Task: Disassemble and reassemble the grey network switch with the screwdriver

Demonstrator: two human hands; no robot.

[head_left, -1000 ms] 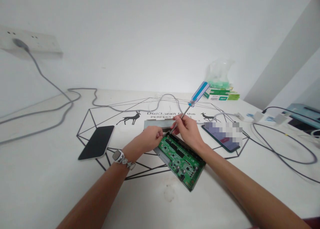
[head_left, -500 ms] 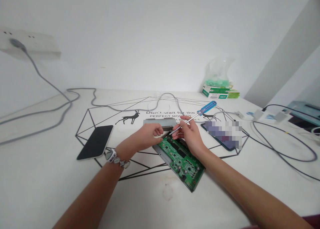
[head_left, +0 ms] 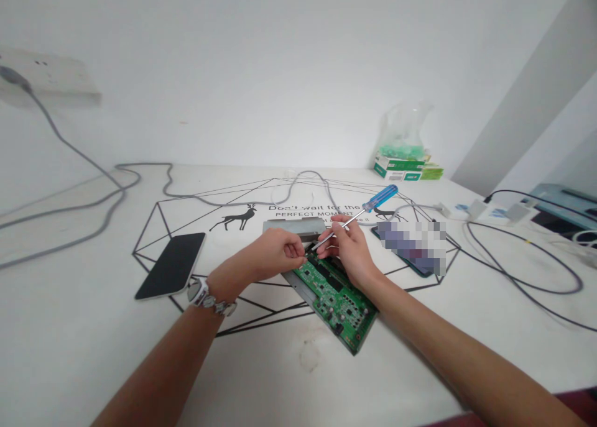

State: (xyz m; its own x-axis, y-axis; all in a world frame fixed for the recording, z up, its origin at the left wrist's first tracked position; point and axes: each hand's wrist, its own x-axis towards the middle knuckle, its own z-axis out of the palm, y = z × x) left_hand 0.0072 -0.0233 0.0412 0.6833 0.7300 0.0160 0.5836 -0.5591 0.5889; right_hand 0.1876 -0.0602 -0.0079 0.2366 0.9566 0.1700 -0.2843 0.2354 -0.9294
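Observation:
A green circuit board (head_left: 342,306) lies slanted on the table, with a grey metal edge along its left side. My right hand (head_left: 352,250) is closed around the shaft of a screwdriver (head_left: 381,198) with a clear blue handle, which points up and to the right. The shaft slopes down to the board's far end, where its tip is hard to make out. Close to that tip, my left hand (head_left: 273,252) has its thumb and fingers pinched together at the board's far left corner. Whatever sits between them is too small to name. Behind both hands is a grey metal plate (head_left: 298,225).
A dark-screened phone (head_left: 172,265) lies to the left, and a second phone (head_left: 410,250) with a blurred screen to the right. Farther right are white plugs (head_left: 487,212) and a looped black cable (head_left: 578,281). Green-and-white boxes (head_left: 400,168) stand against the wall.
The view has shifted slightly. My left fingertips have moved a little to the right, nearer the screwdriver's tip. My right hand keeps its hold on the screwdriver.

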